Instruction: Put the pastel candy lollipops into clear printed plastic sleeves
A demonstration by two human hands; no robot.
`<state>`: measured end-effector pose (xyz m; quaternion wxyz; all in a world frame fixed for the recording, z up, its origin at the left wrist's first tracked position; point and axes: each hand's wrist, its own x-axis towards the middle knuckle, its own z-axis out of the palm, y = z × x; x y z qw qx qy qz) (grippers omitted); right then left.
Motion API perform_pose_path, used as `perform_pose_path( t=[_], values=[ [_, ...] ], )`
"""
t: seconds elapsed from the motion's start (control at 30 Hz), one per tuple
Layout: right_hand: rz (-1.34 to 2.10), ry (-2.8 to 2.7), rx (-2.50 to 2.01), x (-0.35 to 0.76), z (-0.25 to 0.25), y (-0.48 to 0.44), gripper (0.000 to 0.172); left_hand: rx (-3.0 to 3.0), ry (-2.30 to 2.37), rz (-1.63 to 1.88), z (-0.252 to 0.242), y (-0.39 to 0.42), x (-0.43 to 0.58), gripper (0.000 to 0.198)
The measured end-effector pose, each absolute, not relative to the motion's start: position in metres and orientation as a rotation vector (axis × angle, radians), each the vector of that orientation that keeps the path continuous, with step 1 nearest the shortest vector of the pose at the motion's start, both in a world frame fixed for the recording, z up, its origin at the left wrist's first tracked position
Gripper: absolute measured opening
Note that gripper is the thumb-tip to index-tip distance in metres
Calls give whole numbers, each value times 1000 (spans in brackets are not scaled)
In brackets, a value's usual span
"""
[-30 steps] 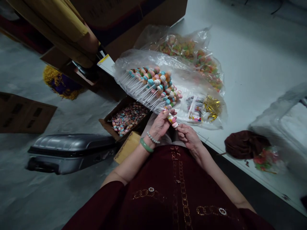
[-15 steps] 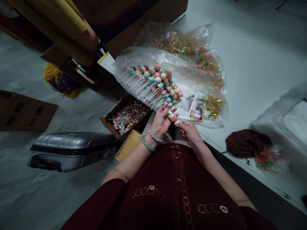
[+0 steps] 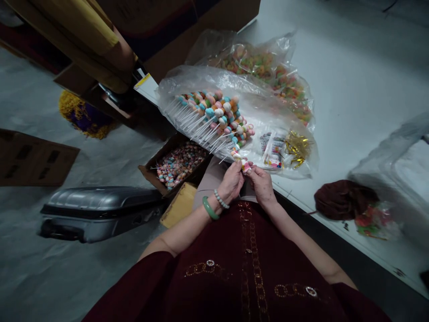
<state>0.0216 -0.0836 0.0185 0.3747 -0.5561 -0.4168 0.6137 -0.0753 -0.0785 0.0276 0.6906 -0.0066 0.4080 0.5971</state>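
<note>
Between my hands is a wrapped candy stick, pink, white and yellow in a printed clear wrapper. My left hand, with a bead bracelet and a green bangle at the wrist, is closed around its middle. Fingertips of my right hand pinch its near end, close beside the left fingers. Just beyond them, a pile of candy skewers in blue, white, pink and orange lies on a clear plastic sheet, white sticks pointing left. Printed wrappers and gold twist ties lie to the right.
A cardboard box of small wrapped candies stands below the table at left, near a grey suitcase. Bags of colourful gummies lie behind the pile. A dark brown cloth bundle sits at right. Someone in yellow-brown clothing is at upper left.
My hands have come closer together on the candy stick. My left hand's fingers, spread earlier, are now closed around it, and the stick has shifted slightly.
</note>
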Motion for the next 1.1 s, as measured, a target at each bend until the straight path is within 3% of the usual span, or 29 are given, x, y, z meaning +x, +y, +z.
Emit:
perform_pose_path(
  t=[0.13,0.3,0.5,0.67,1.0,1.1],
  values=[
    [1408,-1131,-1440,26,14,-84,33,-30,855,1176,29,-75,-87,16],
    [1440,-1200,-1446,25,14,-83,32,31,833,1327,33,-67,-94,18],
    [1172,-1374,-1603,23,16,-83,31,-22,868,1358,30,-71,-76,8],
    [1412,-1385,-1523,30,17,-83,32,-50,855,1313,30,-71,-80,13],
    [735,-1762,-1815,28,19,-80,34,98,825,1385,17,-85,-63,12],
    [773,-1900,-1620,32,23,-80,28,80,813,1316,17,-79,-72,12]
  ],
)
